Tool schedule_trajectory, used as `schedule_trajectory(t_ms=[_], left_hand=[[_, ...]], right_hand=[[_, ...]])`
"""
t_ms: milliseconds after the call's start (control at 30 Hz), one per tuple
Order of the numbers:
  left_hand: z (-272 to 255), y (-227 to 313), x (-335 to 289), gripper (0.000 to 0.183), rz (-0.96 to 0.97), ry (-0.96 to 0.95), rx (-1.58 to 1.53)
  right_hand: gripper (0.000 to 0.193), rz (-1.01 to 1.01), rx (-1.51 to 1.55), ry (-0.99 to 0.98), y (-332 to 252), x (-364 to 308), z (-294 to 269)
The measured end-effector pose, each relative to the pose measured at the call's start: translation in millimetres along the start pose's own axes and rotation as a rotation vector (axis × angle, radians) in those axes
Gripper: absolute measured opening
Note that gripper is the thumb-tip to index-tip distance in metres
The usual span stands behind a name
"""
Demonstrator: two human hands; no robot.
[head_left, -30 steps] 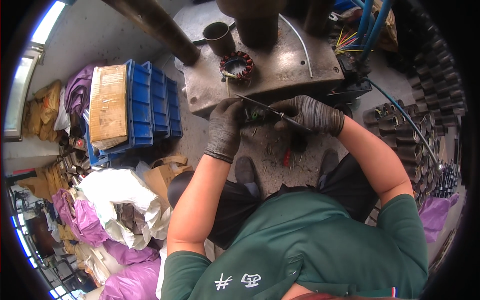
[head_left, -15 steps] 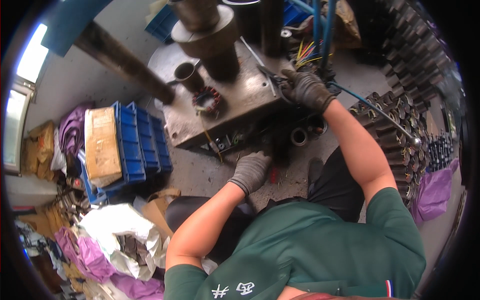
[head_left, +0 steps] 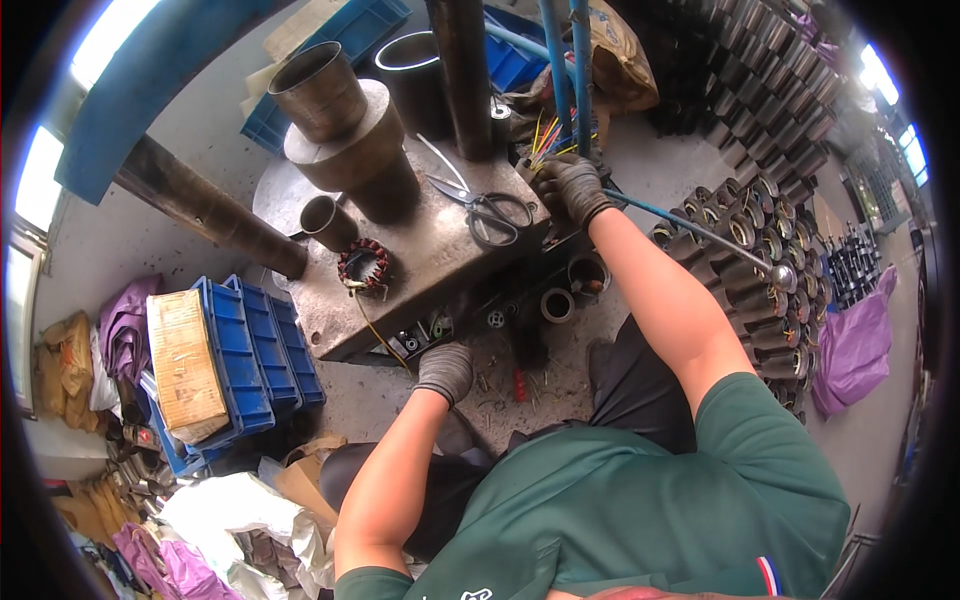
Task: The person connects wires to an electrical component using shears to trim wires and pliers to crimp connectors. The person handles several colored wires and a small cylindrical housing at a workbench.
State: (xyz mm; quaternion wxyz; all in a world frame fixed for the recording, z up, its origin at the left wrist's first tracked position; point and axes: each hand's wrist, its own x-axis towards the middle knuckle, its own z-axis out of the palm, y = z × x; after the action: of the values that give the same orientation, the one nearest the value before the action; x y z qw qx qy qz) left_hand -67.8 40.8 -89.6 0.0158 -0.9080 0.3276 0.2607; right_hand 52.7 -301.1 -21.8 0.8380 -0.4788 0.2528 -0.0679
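My right hand [head_left: 577, 190], in a grey knitted glove, reaches to the far right corner of the heavy metal block [head_left: 400, 285]. Its fingertips are at a bundle of thin coloured wires or sleeves [head_left: 548, 135]; whether they grip any is hidden. Black-handled scissors [head_left: 490, 215] lie on the block, just left of that hand. My gloved left hand [head_left: 446, 373] is curled at the block's lower front edge, its fingertips hidden. A wound stator coil [head_left: 363, 266] with red-brown bindings sits on the block, its yellowish lead [head_left: 382, 332] hanging over the edge toward my left hand.
Large metal cylinders [head_left: 345, 130] and a small metal cup [head_left: 328, 223] stand on the block. Blue crates [head_left: 245, 350] and a cardboard box [head_left: 187, 365] are at left. Stacked motor housings [head_left: 750, 260] and a ball-ended lever [head_left: 780, 277] are at right.
My right hand has left the scissors, which now lie on the block, and moved to the coloured bundle. My left hand has shifted left to the block's edge; the view has also shifted.
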Motion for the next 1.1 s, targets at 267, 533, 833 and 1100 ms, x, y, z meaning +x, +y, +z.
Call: schedule_trajectory(t_ms=[267,533,833,1100], left_hand=[[4.1,-5.8,0.5,0.017,0.002,-0.053,-0.052],[16.2,-9.4,10.4,0.016,0.021,-0.041,-0.036],[33.1,-20.5,15.8,0.016,0.029,0.117,-0.099],[30.4,-18.8,21.6,0.023,0.043,0.005,-0.103]], right_hand=[[0.025,-0.016,0.043,0.229,-3.4,29.0,1.8],[0.022,0.128,0.345,0.108,25.3,102.1,-45.2],[0.030,0.166,0.431,0.310,30.6,112.4,-32.2],[0.029,0.031,0.325,0.053,22.2,98.3,-36.4]])
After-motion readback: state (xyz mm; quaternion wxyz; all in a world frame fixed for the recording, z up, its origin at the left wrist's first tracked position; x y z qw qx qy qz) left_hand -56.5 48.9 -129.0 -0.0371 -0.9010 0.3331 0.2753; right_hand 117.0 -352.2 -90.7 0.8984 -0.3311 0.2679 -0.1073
